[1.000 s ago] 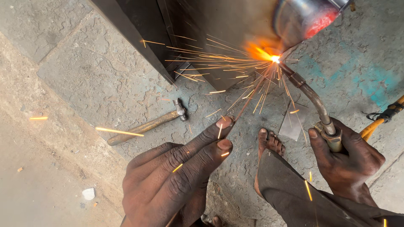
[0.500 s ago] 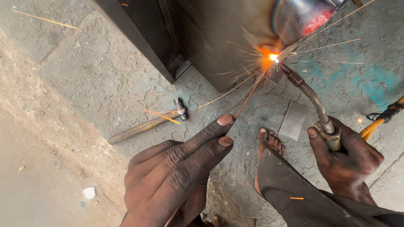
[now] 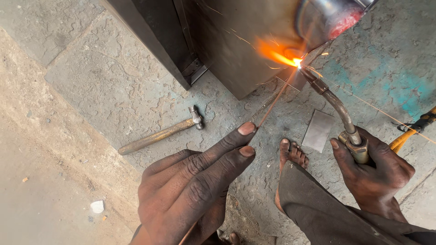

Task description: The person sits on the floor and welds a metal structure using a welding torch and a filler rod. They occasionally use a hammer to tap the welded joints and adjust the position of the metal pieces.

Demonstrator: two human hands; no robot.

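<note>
In the head view, the person's left hand [image 3: 195, 190] is reaching forward with its fingers stretched out and pressed together, pinching a thin filler rod [image 3: 272, 102] between the fingertips; the rod is running up and to the right toward the flame. The right hand [image 3: 374, 170] is wrapping closed around the brass fitting of a gas torch [image 3: 334, 106], whose curved metal neck is ending in a bright orange flame [image 3: 284, 56] playing against the lower edge of a dark steel box [image 3: 236, 41]. A few sparks are streaking away from the hot spot.

As a judgement, the risks are plain: both hands are bare and a bare foot [image 3: 290, 156] is resting on the floor just below the work, so a falling spark or molten drop could burn skin. The rod is heating along its length and could scorch the pinching fingers. The yellow hose [image 3: 408, 136] is lying near the spark path and could be singed.

The steel box is looking smooth, dull grey and flat-sided, with a heat-tinted rounded part above the flame. The concrete floor [image 3: 91, 90] is rough, cracked and pitted. A ball-peen hammer [image 3: 161, 134] with a worn wooden handle is lying on it, well apart from the hands, and a small flat metal plate [image 3: 318, 129] is lying beside the foot.
</note>
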